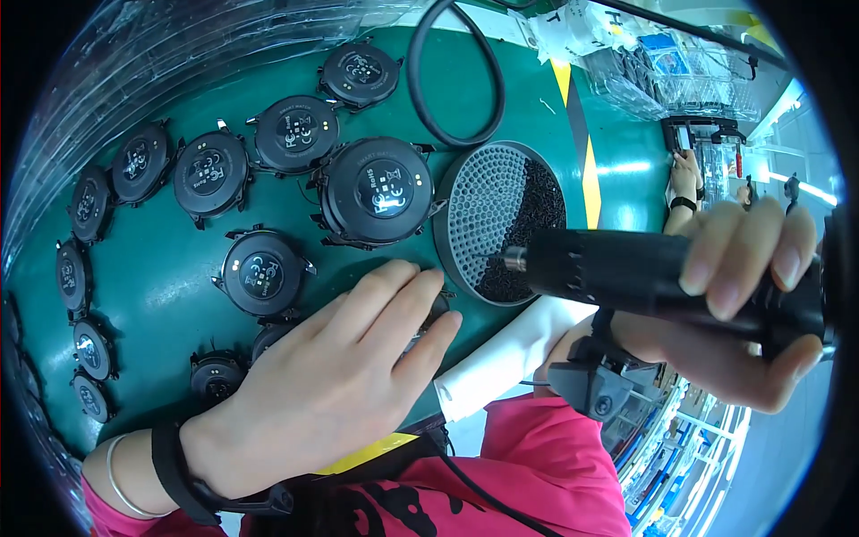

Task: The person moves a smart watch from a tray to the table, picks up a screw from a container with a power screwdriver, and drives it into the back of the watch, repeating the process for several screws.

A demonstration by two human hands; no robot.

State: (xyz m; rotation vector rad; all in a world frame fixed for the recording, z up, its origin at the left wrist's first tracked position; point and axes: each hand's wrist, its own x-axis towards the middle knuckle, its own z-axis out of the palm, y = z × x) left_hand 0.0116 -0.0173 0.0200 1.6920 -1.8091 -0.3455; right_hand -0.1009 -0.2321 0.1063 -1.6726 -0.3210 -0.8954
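Observation:
My right hand (752,268) wraps its fingers round a black electric screwdriver (608,268), which lies nearly level. The screwdriver's metal tip (514,259) points left, over a round grey dish (452,255). Small black screws (537,201) fill the dish's right side; its left side shows a floor full of round holes. On the green bench, my left hand (349,349) curls over a smartwatch body (436,313), mostly hidden beneath the fingers. Several black watch bodies lie back side up around it, among them a single one (263,272) and a large one (380,191) beside the dish.
A black ring-shaped loop (417,80) lies behind the dish. Yellow-and-black tape (582,152) crosses the bench on the right. Plastic-wrapped goods (649,72) stand at the far right, near another person's hand (687,174). Clear plastic sheeting (179,63) borders the left and back.

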